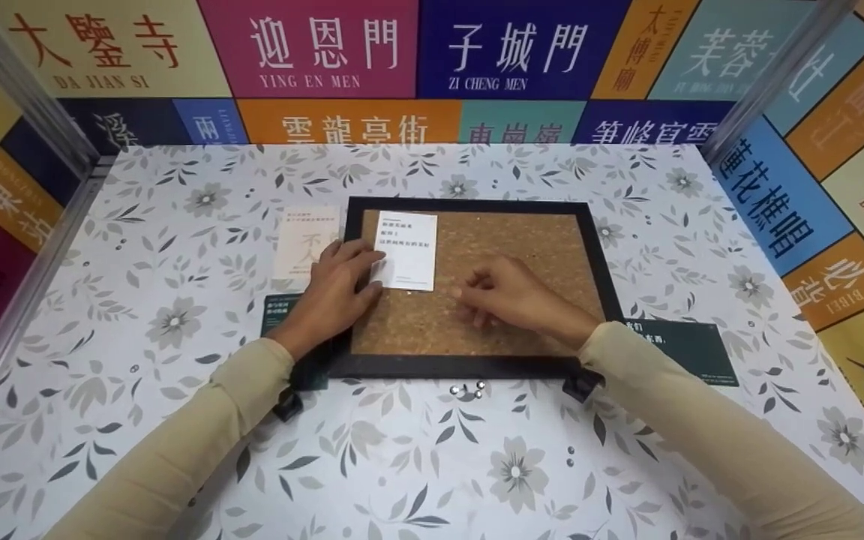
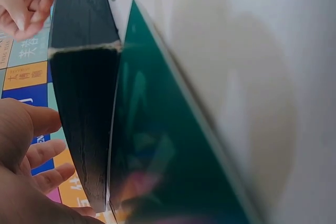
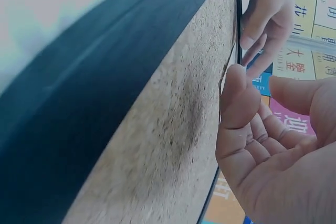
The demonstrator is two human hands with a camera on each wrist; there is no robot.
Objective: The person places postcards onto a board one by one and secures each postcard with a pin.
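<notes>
A cork board (image 1: 507,322) in a black frame lies on the table. On its upper left part is a white card (image 1: 409,259) with printed text. My left hand (image 1: 338,281) lies over the frame's left side, its fingertips at the white card's left edge; the left wrist view shows this hand (image 2: 21,156) with fingers spread beside the black frame (image 2: 84,114). Over the middle of the cork is my right hand (image 1: 507,296), fingers loosely curled. In the right wrist view this hand (image 3: 278,150) has thumb and forefinger apart, with nothing visible between them.
Several small shiny silver pieces (image 1: 469,389) lie by the frame's front edge. A cream card (image 1: 297,244) and a dark green card (image 1: 276,307) lie at the left, another dark green card (image 1: 691,352) at the right. Panels with lettering (image 1: 514,52) wall the floral-patterned table (image 1: 432,450).
</notes>
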